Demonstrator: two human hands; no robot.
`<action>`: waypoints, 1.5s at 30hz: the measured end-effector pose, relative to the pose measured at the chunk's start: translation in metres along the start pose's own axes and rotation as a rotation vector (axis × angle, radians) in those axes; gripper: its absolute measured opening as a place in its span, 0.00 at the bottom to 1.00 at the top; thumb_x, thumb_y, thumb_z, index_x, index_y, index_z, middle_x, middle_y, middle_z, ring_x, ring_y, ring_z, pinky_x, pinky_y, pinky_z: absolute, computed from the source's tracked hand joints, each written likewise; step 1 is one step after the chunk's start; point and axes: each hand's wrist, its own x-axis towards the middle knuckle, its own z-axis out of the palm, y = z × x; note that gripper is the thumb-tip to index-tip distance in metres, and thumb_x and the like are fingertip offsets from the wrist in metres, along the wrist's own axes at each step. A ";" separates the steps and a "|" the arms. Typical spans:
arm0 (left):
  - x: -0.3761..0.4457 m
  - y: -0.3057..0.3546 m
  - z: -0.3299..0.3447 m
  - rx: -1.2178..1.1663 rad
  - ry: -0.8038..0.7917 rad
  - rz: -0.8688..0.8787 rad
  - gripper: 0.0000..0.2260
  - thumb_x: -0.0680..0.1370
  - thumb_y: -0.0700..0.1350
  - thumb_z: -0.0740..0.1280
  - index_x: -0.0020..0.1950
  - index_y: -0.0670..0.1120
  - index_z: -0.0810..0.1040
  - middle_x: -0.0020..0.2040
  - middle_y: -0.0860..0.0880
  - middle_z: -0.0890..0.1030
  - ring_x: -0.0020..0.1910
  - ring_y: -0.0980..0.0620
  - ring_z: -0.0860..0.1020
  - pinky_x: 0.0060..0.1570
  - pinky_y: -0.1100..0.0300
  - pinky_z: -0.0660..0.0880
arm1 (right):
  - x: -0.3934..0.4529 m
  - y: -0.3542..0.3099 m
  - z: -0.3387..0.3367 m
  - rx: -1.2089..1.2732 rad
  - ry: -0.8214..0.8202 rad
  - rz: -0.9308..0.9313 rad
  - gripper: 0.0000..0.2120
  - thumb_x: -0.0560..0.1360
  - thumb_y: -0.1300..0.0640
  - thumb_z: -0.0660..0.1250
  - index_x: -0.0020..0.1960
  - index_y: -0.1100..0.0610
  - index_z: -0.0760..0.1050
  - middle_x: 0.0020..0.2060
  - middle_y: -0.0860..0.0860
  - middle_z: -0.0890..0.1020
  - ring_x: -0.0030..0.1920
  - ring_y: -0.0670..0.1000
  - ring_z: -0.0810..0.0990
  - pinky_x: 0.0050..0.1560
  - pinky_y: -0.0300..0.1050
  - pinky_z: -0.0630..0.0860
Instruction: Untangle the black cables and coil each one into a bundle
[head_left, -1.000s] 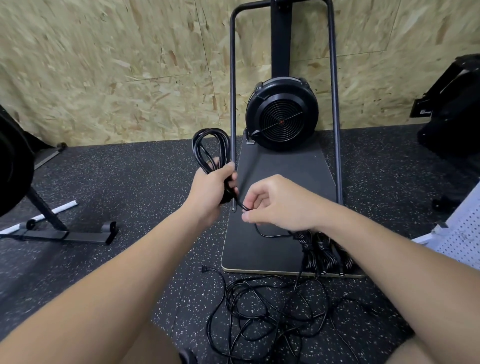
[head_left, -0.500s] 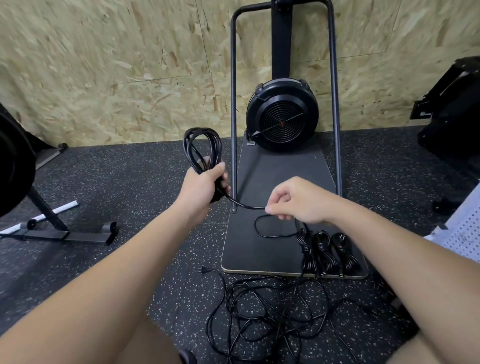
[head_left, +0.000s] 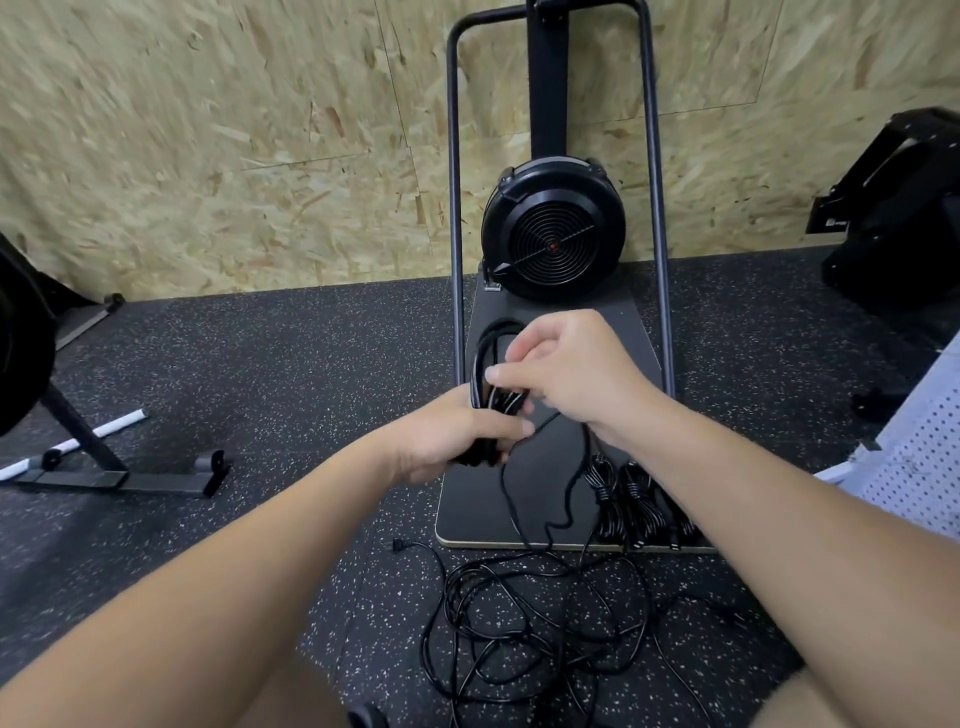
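Between the two hands, a partly wound black cable coil stands roughly upright over the dark platform board. The left hand grips the lower end of the coil, fingers curled round the gathered strands. The right hand is just above and to the right of the left hand, its fingers curled over the top of the coil, thumb pressed against the strands; what exactly it pinches cannot be told. From under the right hand, the loose cable tail drops in a slack loop across the board and runs off its near edge.

Below both hands, on the speckled rubber floor, lies the tangled cable pile, with one plug end lying at its left. Right of the tail and partly hidden by the right forearm, finished cable bundles lie side by side at the near right corner of the board; their number cannot be told.

Beyond the hands, a black fan housing sits at the far end of the board, inside a tall tubular frame, against an OSB wall. Far left of the left hand stands a black equipment stand foot.
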 end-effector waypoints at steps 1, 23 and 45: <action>0.000 0.001 0.003 -0.015 0.005 0.003 0.09 0.82 0.39 0.72 0.61 0.42 0.79 0.45 0.45 0.76 0.39 0.51 0.74 0.45 0.53 0.76 | 0.000 0.000 0.001 0.144 -0.040 0.040 0.12 0.73 0.58 0.84 0.50 0.61 0.85 0.38 0.58 0.88 0.34 0.52 0.82 0.41 0.51 0.80; -0.006 0.004 0.001 -0.219 0.031 0.138 0.16 0.88 0.48 0.68 0.70 0.40 0.79 0.60 0.39 0.84 0.63 0.39 0.83 0.55 0.51 0.79 | 0.005 0.004 -0.002 0.320 0.108 0.024 0.17 0.80 0.54 0.79 0.54 0.68 0.81 0.41 0.63 0.88 0.38 0.59 0.87 0.51 0.66 0.87; 0.004 0.007 0.011 -0.101 0.342 0.328 0.07 0.87 0.40 0.68 0.56 0.36 0.81 0.42 0.38 0.80 0.43 0.40 0.83 0.48 0.48 0.84 | 0.010 0.024 -0.007 -0.052 -0.253 -0.057 0.12 0.83 0.53 0.67 0.65 0.53 0.77 0.47 0.51 0.89 0.49 0.49 0.87 0.69 0.60 0.78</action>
